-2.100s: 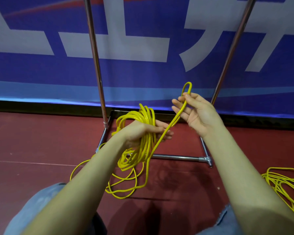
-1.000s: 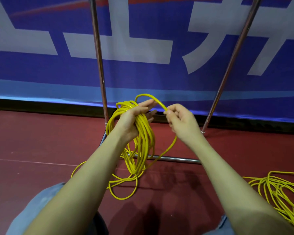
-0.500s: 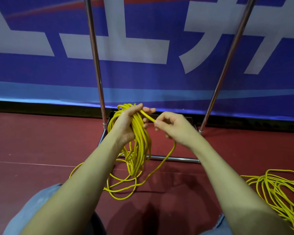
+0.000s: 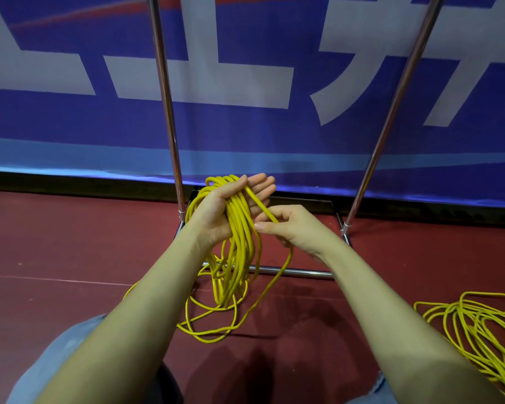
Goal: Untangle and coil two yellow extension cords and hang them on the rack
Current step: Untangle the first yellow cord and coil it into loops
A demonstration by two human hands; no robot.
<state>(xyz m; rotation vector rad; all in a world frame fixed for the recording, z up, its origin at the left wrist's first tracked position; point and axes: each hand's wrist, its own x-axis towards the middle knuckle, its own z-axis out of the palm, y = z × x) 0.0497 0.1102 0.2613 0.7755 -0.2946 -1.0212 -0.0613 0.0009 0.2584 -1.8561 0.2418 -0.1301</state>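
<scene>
Compared with half a second ago, the left hand [image 4: 231,208] has opened out: its fingers, which were curled over the top of the coil, now lie nearly straight and palm-up, with the bundle of loops of the first yellow cord [image 4: 239,228] draped across the palm and hanging down toward the floor [image 4: 70,243]. The right hand [image 4: 292,228] has moved little; it pinches a single strand of the same cord between thumb and fingers, just beside the left palm, laying that strand across the bundle. From the pinch the strand drops in a long slack curve to the floor, where a few loose loops lie in front of the person's knees. The second yellow cord [image 4: 475,325] lies uncoiled in a loose heap near the right edge of the floor, well apart from the hands and partly hidden behind the right forearm. The rack [image 4: 169,118] stands behind the hands on the dark red floor: two shiny uprights rise out of view at the top, and a base bar runs across the floor below the hanging coil, which crosses in front of it. Behind the rack a blue banner [image 4: 245,126] with large white characters closes off the far edge of the floor. Blue denim shows at the bottom corners.
</scene>
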